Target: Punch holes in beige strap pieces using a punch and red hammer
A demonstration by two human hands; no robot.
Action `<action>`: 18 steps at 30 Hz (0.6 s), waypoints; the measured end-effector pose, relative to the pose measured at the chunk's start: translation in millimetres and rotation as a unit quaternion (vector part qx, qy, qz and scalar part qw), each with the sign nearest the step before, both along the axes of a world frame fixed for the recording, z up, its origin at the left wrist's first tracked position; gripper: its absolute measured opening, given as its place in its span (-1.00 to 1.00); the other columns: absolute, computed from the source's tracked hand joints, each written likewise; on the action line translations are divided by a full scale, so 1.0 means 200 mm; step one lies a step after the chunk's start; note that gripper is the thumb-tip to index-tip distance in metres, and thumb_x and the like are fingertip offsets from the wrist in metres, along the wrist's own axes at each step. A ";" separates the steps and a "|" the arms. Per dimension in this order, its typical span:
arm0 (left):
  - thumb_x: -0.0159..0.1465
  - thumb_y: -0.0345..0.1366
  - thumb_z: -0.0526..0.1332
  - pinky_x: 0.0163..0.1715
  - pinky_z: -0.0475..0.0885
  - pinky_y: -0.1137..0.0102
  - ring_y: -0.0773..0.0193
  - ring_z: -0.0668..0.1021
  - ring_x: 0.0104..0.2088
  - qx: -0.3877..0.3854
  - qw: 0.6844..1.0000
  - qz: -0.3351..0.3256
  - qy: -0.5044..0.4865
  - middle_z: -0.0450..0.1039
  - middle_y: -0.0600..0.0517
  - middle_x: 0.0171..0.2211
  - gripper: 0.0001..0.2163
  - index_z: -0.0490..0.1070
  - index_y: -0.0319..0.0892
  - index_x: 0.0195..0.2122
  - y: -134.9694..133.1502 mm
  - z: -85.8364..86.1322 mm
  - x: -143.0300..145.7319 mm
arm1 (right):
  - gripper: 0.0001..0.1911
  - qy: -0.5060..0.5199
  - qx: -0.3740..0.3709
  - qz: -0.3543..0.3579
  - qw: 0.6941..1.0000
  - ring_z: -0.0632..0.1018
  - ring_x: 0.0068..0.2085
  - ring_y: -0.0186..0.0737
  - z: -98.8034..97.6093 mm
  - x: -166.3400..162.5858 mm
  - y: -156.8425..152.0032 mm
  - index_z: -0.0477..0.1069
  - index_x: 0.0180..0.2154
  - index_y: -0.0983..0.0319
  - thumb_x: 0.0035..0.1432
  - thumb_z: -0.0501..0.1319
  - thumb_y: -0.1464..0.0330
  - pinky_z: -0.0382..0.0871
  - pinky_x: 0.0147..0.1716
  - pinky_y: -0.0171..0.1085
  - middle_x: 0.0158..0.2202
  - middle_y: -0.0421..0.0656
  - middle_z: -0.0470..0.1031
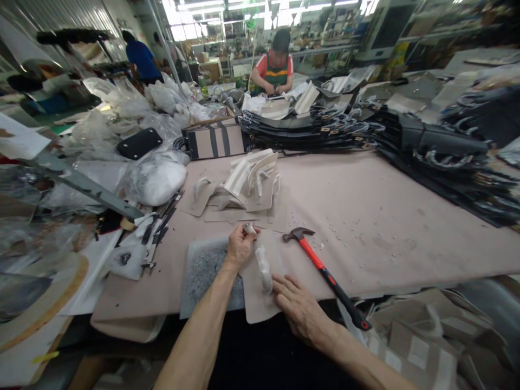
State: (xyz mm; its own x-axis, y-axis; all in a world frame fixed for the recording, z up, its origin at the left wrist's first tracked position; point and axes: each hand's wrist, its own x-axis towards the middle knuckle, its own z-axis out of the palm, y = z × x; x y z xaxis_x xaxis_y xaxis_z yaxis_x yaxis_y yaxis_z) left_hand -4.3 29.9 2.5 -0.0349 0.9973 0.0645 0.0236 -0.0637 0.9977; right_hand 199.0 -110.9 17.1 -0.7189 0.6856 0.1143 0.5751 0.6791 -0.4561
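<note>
In front of me a beige bag panel (pixel 255 304) lies near the table edge. Along its middle runs a handle (pixel 263 268) wrapped in clear plastic. My left hand (pixel 240 246) is closed, thumb and fingers pinching the far end of the handle. Low on the right side of the panel rests my right hand (pixel 303 310), fingers stretched out and touching the panel beside the handle. A claw hammer (pixel 314 257) with a red and black grip lies just to the right. Partly under the panel and my left forearm is a grey speckled slab (pixel 207 265).
Beyond my hands sits a pile of beige panels with handles (pixel 247 184). Stacked black bag pieces (pixel 309 130) line the far side and right. Plastic bags (pixel 156 179) and a metal bar (pixel 81 181) crowd the left. A co-worker (pixel 276 65) sits across.
</note>
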 end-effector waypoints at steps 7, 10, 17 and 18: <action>0.18 -0.24 0.30 -0.21 0.48 0.38 0.22 0.62 -0.24 -0.021 1.000 -0.007 -0.012 0.61 -0.07 -0.25 -0.75 0.42 -0.21 -0.14 -0.01 -0.01 -0.02 | -0.35 0.011 -0.033 -0.071 0.997 0.16 0.36 0.01 0.09 0.22 0.05 0.24 0.20 0.14 0.04 0.13 0.52 0.00 0.34 0.14 0.34 -0.04 0.17; 0.20 -0.26 0.28 -0.19 0.47 0.38 0.22 0.62 -0.22 -0.013 1.000 -0.011 0.009 0.61 -0.07 -0.24 -0.78 0.43 -0.20 -0.15 -0.01 -0.01 -0.01 | -0.48 0.030 0.017 -0.186 0.982 0.24 0.30 0.09 0.03 0.34 0.09 0.29 0.15 0.18 0.12 0.14 0.44 0.15 0.26 0.13 0.29 0.03 0.22; 0.18 -0.30 0.26 -0.22 0.46 0.39 0.24 0.61 -0.25 0.000 0.999 -0.001 0.046 0.61 -0.05 -0.27 -0.83 0.45 -0.19 -0.19 0.00 -0.01 0.00 | -0.70 -0.051 -0.018 -0.374 0.926 0.51 -0.15 0.02 -0.09 0.47 0.13 0.36 -0.03 0.24 0.23 0.09 0.31 0.41 -0.17 -0.07 -0.16 0.04 0.44; 0.18 -0.31 0.26 -0.22 0.46 0.40 0.24 0.60 -0.26 0.002 0.999 0.001 0.051 0.61 -0.04 -0.27 -0.83 0.46 -0.19 -0.20 0.00 -0.01 0.01 | -0.72 -0.064 -0.037 -0.380 0.922 0.51 -0.20 -0.01 -0.10 0.47 0.14 0.36 -0.05 0.24 0.23 0.09 0.31 0.39 -0.23 -0.11 -0.20 0.01 0.44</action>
